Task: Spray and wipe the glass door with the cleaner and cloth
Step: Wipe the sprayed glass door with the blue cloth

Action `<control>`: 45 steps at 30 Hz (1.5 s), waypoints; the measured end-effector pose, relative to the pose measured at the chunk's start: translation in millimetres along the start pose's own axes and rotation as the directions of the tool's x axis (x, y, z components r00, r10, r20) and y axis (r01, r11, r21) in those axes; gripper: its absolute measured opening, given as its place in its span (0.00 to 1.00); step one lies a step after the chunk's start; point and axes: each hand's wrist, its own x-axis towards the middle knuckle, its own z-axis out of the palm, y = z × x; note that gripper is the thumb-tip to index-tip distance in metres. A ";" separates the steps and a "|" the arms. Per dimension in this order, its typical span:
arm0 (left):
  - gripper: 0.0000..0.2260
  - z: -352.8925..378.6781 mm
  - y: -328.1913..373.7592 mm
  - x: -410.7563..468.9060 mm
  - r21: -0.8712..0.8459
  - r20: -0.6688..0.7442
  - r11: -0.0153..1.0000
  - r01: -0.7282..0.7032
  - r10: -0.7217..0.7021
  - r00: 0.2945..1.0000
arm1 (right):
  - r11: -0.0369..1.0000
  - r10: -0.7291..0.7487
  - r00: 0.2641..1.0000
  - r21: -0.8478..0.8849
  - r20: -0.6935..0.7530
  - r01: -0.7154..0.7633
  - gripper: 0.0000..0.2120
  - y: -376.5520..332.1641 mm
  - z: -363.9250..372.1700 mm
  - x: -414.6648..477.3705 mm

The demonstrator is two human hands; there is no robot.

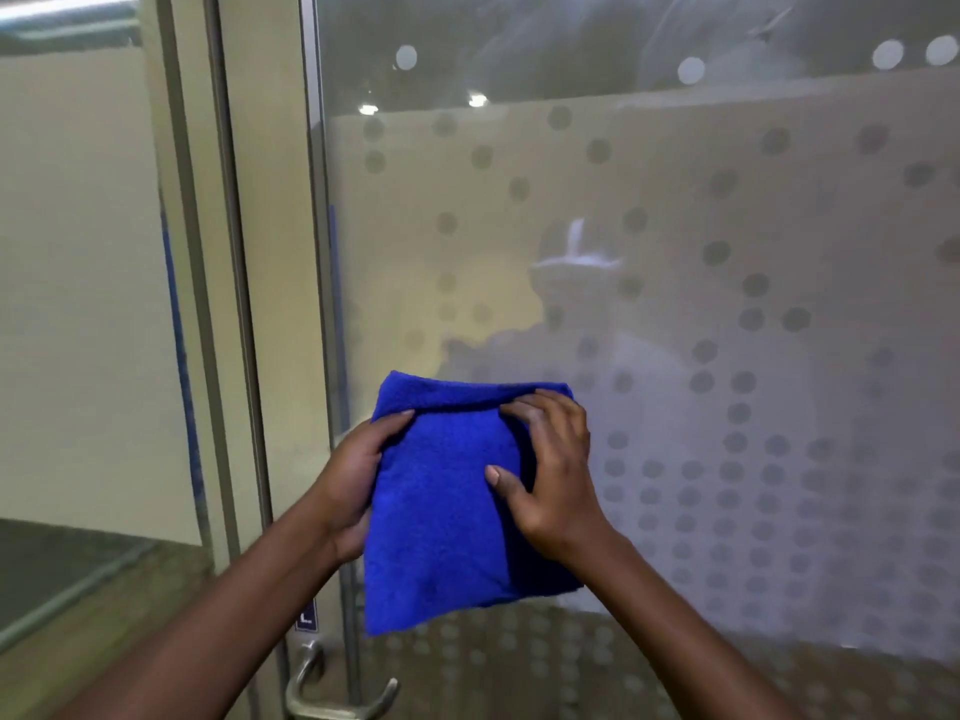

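Observation:
A folded blue cloth (441, 511) is held up in front of the glass door (727, 304), whose pane is frosted with a pattern of grey dots. My left hand (353, 475) grips the cloth's left edge, thumb on top. My right hand (550, 465) lies on the cloth's right side, fingers curled over the upper fold. Whether the cloth touches the glass cannot be told. No cleaner bottle is in view.
A metal door frame (322, 304) runs vertically left of the pane, with a metal lever handle (337, 693) at the bottom. Another glass panel (78, 304) with a frame post stands at the left. A faint reflection of a person shows in the frosted glass.

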 end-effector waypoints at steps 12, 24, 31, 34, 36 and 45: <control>0.12 -26.3 -0.8 -55.2 -0.032 -0.110 0.997 -0.066 0.062 0.992 | 0.649 0.588 0.751 0.379 0.300 -0.659 0.35 -51.0 31.5 -85.0; 0.13 -71.5 28.1 -127.9 0.073 -0.076 0.993 -0.093 0.099 0.992 | -0.184 0.418 0.596 0.706 0.686 -0.684 0.32 -125.5 43.0 -101.2; 0.15 -106.6 22.5 -179.9 0.265 -0.171 0.962 -0.059 0.107 0.980 | -0.279 0.591 0.215 0.447 0.778 -0.850 0.20 -184.6 42.7 -117.6; 0.14 -116.9 10.5 -198.7 0.293 -0.264 0.956 0.031 0.050 0.963 | -0.272 0.654 0.180 0.451 0.735 -0.850 0.17 -204.0 39.1 -132.2; 0.13 -123.4 4.0 -207.6 0.247 -0.321 0.960 0.134 -0.050 0.946 | -0.244 0.670 0.210 0.478 0.712 -0.844 0.13 -211.7 31.6 -138.0; 0.05 -140.0 -18.8 -239.5 -0.111 -0.334 0.949 0.294 -0.314 0.889 | 0.006 0.756 0.371 0.560 0.540 -0.828 0.04 -218.4 6.2 -155.3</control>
